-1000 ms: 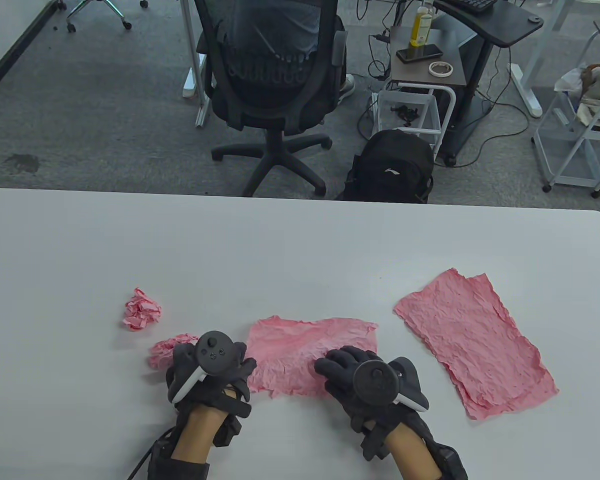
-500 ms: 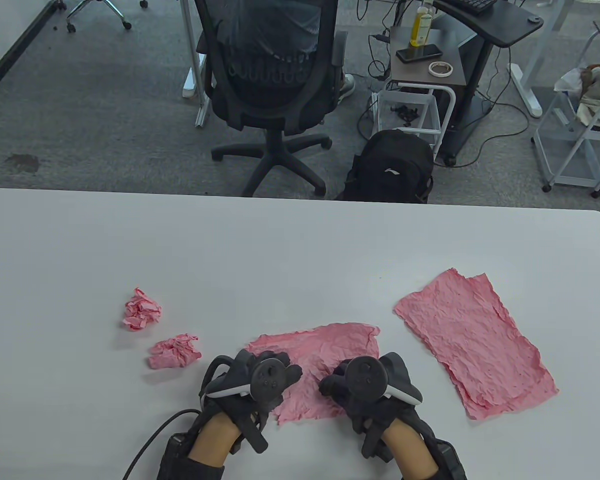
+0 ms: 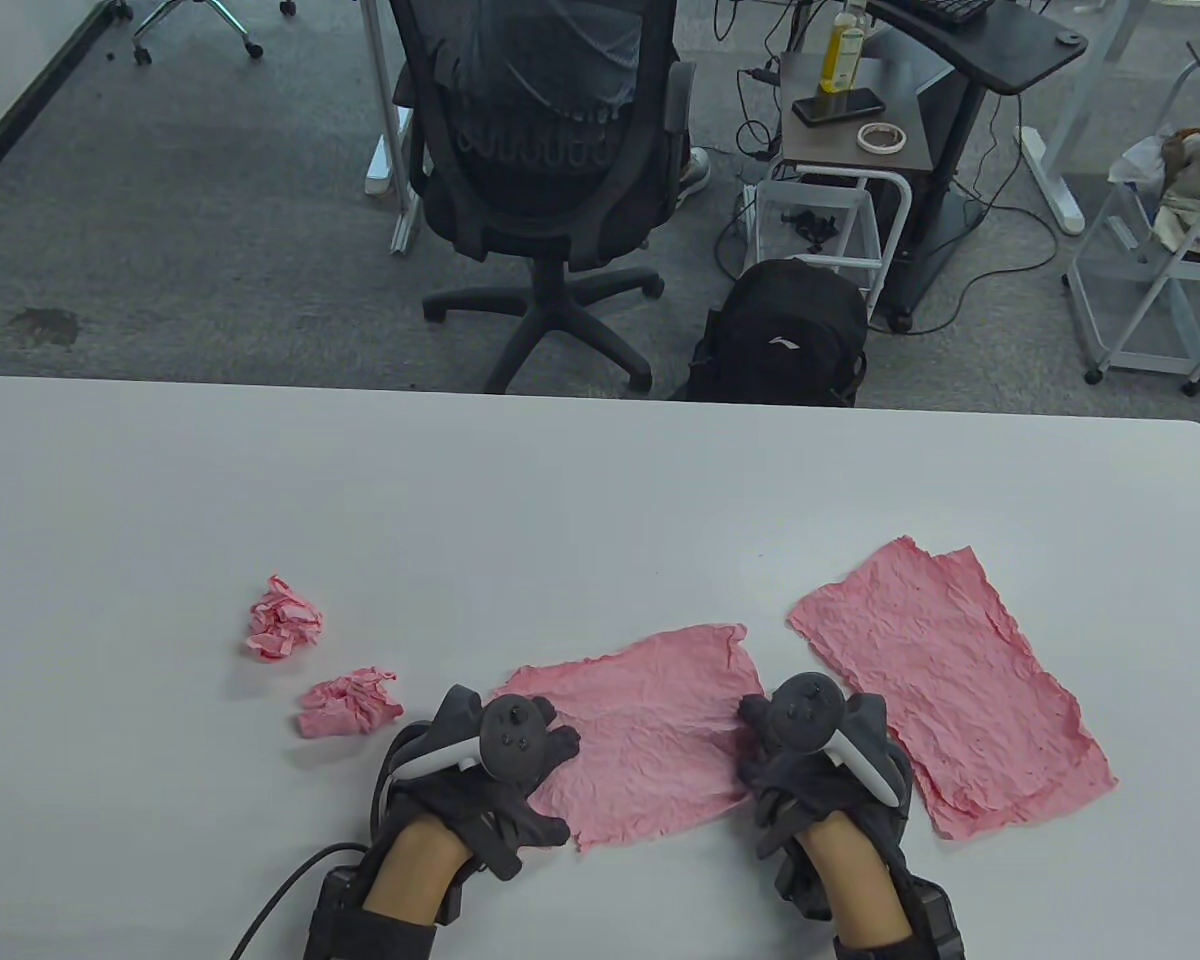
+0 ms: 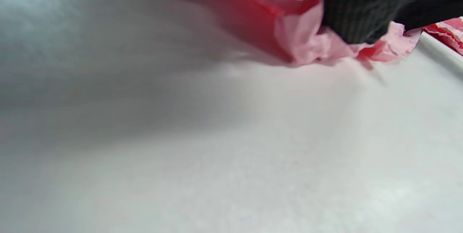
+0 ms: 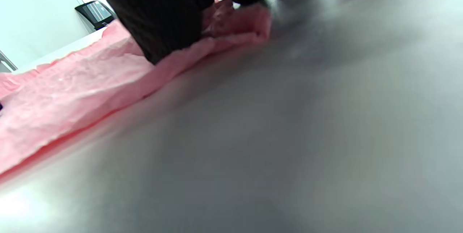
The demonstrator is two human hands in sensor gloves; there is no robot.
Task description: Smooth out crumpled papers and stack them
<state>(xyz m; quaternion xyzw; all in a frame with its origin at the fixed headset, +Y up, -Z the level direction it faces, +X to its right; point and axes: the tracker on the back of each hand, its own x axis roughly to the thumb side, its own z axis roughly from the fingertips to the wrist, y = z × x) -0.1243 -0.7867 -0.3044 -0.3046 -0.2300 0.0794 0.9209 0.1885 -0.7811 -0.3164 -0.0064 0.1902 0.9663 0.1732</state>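
Observation:
A wrinkled pink paper sheet (image 3: 650,735) lies spread on the white table (image 3: 560,500) near the front edge. My left hand (image 3: 505,745) rests on its left edge; the left wrist view shows a gloved finger pressing the paper's edge (image 4: 307,41). My right hand (image 3: 800,730) rests on its right edge; the right wrist view shows fingers (image 5: 162,19) pressing down on the sheet (image 5: 72,92). A flattened pink sheet (image 3: 945,680) lies to the right. Two crumpled pink balls lie to the left, one farther back (image 3: 282,618) and one nearer (image 3: 348,703).
The table's far edge runs across the middle of the table view. Beyond it stand an office chair (image 3: 545,150), a black backpack (image 3: 780,335) and a side stand (image 3: 850,130) with a bottle, phone and tape roll.
My hands have moved apart along the middle sheet, the right hand from its middle to its right edge, the left to its left edge. The sheet now lies wider and flatter.

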